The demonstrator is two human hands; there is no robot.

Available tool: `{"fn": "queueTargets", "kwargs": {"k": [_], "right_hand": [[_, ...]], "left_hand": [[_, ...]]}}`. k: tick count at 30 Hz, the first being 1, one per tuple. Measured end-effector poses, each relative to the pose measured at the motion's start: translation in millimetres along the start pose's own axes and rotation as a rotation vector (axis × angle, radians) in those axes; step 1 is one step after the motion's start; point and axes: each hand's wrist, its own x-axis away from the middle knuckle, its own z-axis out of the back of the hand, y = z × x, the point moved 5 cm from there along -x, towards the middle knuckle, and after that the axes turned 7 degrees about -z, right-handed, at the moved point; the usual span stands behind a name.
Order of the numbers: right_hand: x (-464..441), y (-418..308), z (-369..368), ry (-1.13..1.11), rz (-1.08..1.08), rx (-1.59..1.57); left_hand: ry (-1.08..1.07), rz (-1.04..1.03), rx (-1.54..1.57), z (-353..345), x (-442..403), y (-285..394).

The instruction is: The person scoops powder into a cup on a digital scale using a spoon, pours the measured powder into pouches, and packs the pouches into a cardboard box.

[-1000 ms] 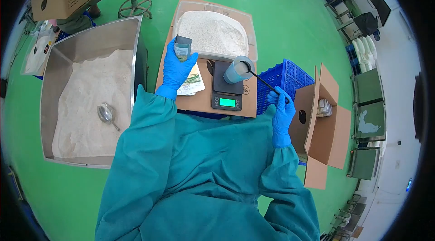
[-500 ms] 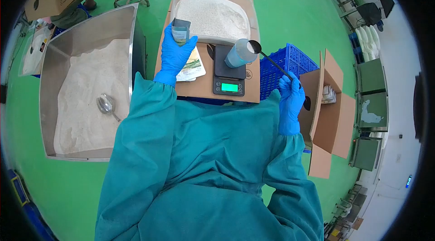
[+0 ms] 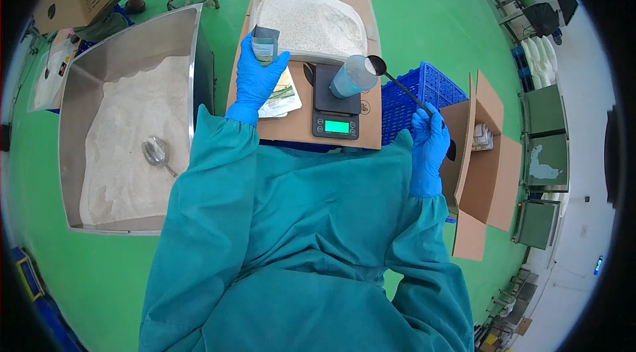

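My left hand (image 3: 255, 84), in a blue glove, is closed around a small pouch (image 3: 265, 51) with a dark upper part, upright beside the tub. My right hand (image 3: 429, 143), also gloved, grips a long-handled black spoon (image 3: 405, 90). The spoon's bowl is at the rim of a translucent bluish cup (image 3: 348, 80); whether they touch I cannot tell. That cup stands on a black digital scale (image 3: 336, 108) with a lit green display, its digits unreadable. Partly under my left hand lie flat printed packets (image 3: 283, 97).
A plastic tub (image 3: 311, 57) of whitish granules sits on the cardboard surface (image 3: 278, 130). At left, a metal bin (image 3: 199, 54) contains pale powder and a metal scoop (image 3: 156, 152). A blue crate (image 3: 434, 84) and an open carton (image 3: 480, 186) stand at right. A person's leg shows top left.
My right hand and the spoon have shifted slightly to the right, the spoon's bowl also a little upward. My left hand keeps its hold on the pouch.
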Motion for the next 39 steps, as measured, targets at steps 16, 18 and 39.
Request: {"fn": "queueTargets", "kwargs": {"k": [16,18,39], "right_hand": [[-2.9,8.9,4.2,0.102,-0.185,-0.113],[-9.6,8.6,3.0,0.078,-0.202,-0.184],[-2.5,-0.7,-9.0,0.056,0.013,0.100]], "left_hand": [[-0.002,0.030,0.018,-0.7,0.1,0.4],[-0.003,0.024,0.015,-1.2,-1.1,-1.0],[-0.012,0.006,0.015,-0.4,-2.5,-2.3]]}}
